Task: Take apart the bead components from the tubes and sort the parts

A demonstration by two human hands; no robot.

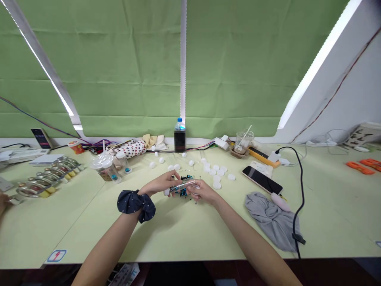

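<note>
A clear plastic tube lies slantwise between my two hands, over the middle of the table. My left hand is closed around its left part, where a white cap shows by the fingers. At the tube's right end, my right hand has its fingers closed on it; a small white round piece shows at these fingertips, partly hidden. Underneath is a pile of small black and blue parts with thin metal pins, largely covered by the hands. Several white round caps lie just beyond my right hand.
Lidded clear cups and a capped tube stand to the left. Behind are a water bottle and a drink cup. On the right lie a phone, grey cloth and black cable. Another person's hand shows far left.
</note>
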